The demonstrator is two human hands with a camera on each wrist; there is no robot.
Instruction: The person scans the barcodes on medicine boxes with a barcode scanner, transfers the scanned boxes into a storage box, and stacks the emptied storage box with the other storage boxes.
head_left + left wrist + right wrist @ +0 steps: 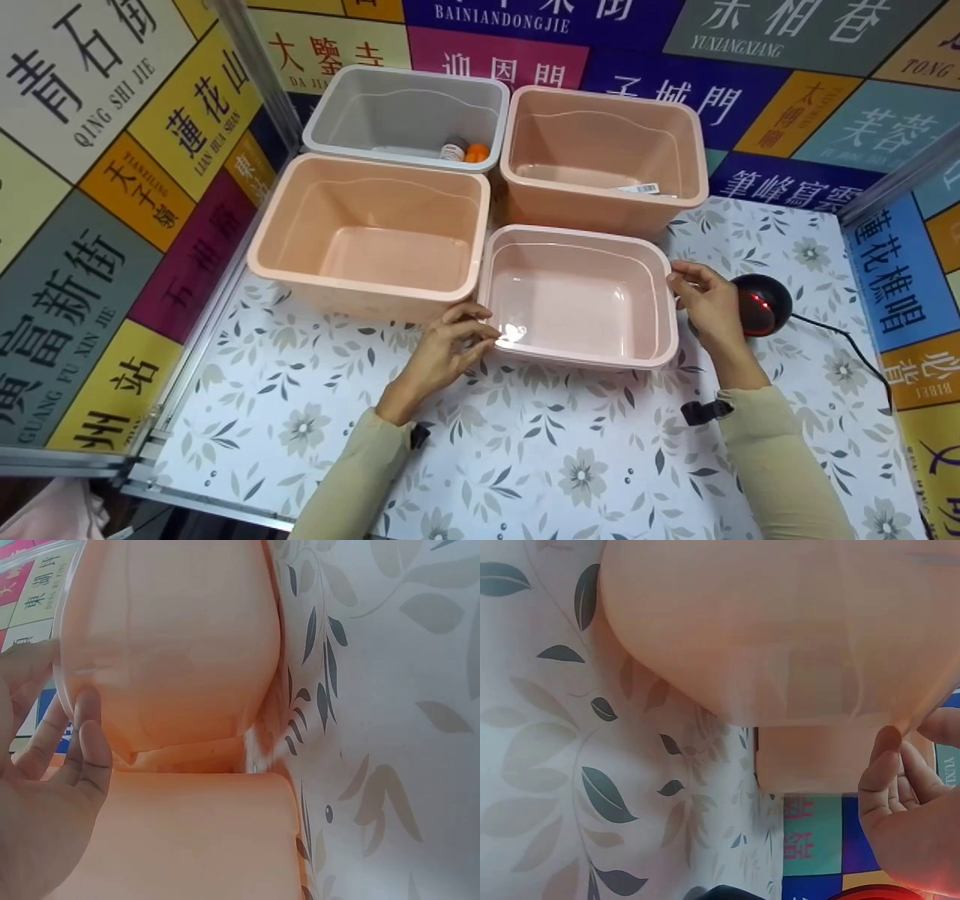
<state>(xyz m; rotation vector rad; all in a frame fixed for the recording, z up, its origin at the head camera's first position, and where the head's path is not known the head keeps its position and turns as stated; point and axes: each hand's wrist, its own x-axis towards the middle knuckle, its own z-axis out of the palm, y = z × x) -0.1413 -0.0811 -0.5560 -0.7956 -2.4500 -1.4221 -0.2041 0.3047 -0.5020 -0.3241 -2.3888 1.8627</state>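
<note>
A pale pink plastic bin (570,300) stands at the front right of a cluster of bins, its inside facing up. At its front left corner, my left hand (442,354) pinches the rim between thumb and fingers. The right hand (709,304) grips the opposite rim on the right side. From the left wrist, the bin's outer wall (180,637) shows, with curled fingertips (88,701) under the rim. In the right wrist view, thumb and fingers of the right hand (915,802) hold the rim's edge.
Left of the pink bin is a peach bin (367,289); another peach bin (600,199) behind it holds a white labelled item (639,188). A grey bin (405,157) contains an orange item (476,154) and a white bottle (453,148). A black corded device (763,304) glows red beside the right hand.
</note>
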